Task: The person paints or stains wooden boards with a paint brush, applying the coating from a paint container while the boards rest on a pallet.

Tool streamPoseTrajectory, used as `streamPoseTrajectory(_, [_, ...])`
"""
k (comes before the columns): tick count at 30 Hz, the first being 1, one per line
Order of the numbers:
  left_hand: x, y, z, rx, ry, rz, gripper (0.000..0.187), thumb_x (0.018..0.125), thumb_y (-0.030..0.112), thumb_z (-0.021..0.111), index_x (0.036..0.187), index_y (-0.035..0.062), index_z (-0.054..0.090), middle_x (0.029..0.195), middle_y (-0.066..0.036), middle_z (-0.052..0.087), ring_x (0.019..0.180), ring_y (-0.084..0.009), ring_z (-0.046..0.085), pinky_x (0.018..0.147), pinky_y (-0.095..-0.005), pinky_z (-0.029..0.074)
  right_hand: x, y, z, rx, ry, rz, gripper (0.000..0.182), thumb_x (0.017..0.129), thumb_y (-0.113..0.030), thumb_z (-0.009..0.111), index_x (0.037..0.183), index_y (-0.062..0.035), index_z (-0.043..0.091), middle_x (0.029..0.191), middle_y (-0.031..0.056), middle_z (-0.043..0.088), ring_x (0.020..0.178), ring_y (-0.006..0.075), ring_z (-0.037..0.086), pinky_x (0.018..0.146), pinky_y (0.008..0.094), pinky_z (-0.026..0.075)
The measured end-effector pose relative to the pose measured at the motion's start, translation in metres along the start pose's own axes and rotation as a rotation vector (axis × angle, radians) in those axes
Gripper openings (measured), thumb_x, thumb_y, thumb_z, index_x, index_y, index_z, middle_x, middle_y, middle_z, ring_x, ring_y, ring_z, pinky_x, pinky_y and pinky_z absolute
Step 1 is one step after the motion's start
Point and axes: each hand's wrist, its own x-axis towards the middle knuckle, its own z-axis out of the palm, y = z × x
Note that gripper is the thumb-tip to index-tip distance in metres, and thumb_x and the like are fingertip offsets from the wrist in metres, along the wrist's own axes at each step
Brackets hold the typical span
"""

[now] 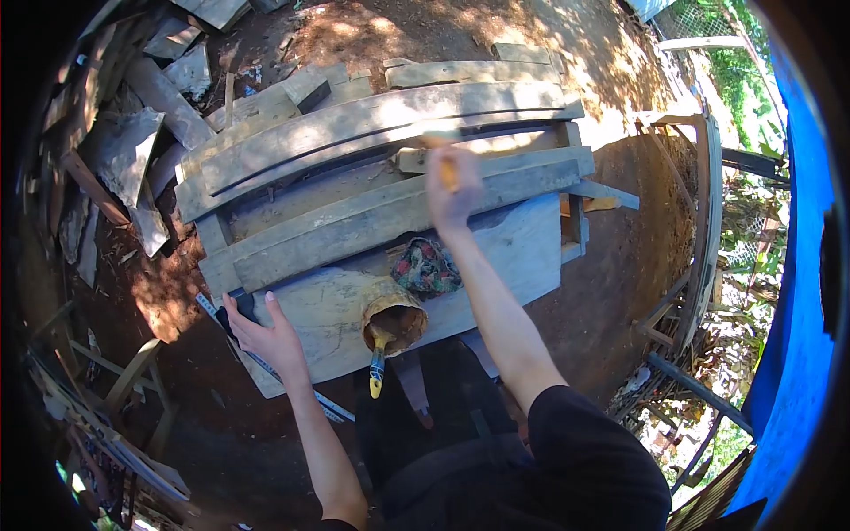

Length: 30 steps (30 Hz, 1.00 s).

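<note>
My right hand (453, 186) is raised over the wooden beams, its fingers wrapped round an orange handle (450, 173) with a pale, blurred end. My left hand (273, 341) rests at the left end of the board (509, 252), fingers apart, touching a dark object (239, 305) whose shape is partly hidden. Between my arms, a crusted container (409, 320) lies near the board's front edge, its mouth facing me. A brush with a yellow and blue handle (377, 372) sticks out of it. Just behind the container is a crumpled patterned cloth (427, 266).
Long grey beams (354, 208) run across the bench behind the board. A measuring strip (266, 365) lies along the board's left front. Scrap boards (128, 146) are heaped at the left. A wooden frame (704, 212) and blue sheeting (801, 292) stand at the right.
</note>
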Motion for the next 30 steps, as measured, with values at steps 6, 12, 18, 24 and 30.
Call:
streamPoseTrajectory(6, [-0.004, -0.020, 0.014, 0.083, -0.107, 0.062, 0.070, 0.101, 0.037, 0.065, 0.158, 0.0071, 0.036, 0.159, -0.018, 0.040, 0.152, -0.0353, 0.030, 0.122, -0.0586, 0.018, -0.016, -0.027, 0.015, -0.048, -0.060, 0.008, 0.010, 0.088, -0.006, 0.073, 0.090, -0.0064, 0.064, 0.094, 0.0120, 0.068, 0.087, 0.0336, 0.066, 0.076, 0.0429, 0.053])
streamPoseTrajectory(12, [-0.005, -0.030, 0.026, 0.270, -0.275, 0.127, 0.076, 0.101, 0.047, 0.060, 0.162, 0.0114, 0.031, 0.171, -0.011, 0.023, 0.160, -0.0318, 0.013, 0.121, -0.0698, 0.009, -0.039, -0.045, 0.025, -0.019, -0.213, -0.263, 0.007, 0.090, -0.008, 0.071, 0.090, -0.0078, 0.064, 0.093, 0.0115, 0.066, 0.087, 0.0305, 0.063, 0.085, 0.0434, 0.047])
streamPoseTrajectory(18, [-0.012, -0.032, 0.035, 0.410, -0.288, 0.221, 0.086, 0.099, 0.045, 0.062, 0.166, 0.0113, 0.020, 0.174, -0.010, 0.010, 0.161, -0.0308, 0.005, 0.119, -0.0725, 0.010, -0.063, -0.066, 0.035, -0.015, -0.269, -0.331, 0.010, 0.087, -0.006, 0.074, 0.088, -0.0082, 0.064, 0.093, 0.0092, 0.067, 0.091, 0.0291, 0.063, 0.087, 0.0429, 0.044])
streamPoseTrajectory(24, [-0.011, -0.036, 0.034, 0.371, -0.296, 0.254, 0.091, 0.096, 0.041, 0.066, 0.166, 0.0098, 0.017, 0.174, -0.012, 0.007, 0.161, -0.0317, 0.004, 0.119, -0.0727, 0.010, -0.063, -0.065, 0.035, 0.044, -0.431, -0.408, 0.012, 0.086, -0.006, 0.071, 0.095, -0.0088, 0.064, 0.097, 0.0077, 0.063, 0.094, 0.0284, 0.059, 0.091, 0.0427, 0.041])
streamPoseTrajectory(30, [-0.011, -0.033, 0.032, 0.348, -0.318, 0.266, 0.095, 0.094, 0.041, 0.068, 0.166, 0.0091, 0.015, 0.174, -0.014, 0.005, 0.161, -0.0326, 0.003, 0.119, -0.0727, 0.009, -0.073, -0.074, 0.045, 0.187, -0.631, -0.762, 0.011, 0.084, -0.009, 0.072, 0.091, -0.0107, 0.064, 0.092, 0.0047, 0.061, 0.090, 0.0245, 0.057, 0.088, 0.0426, 0.040])
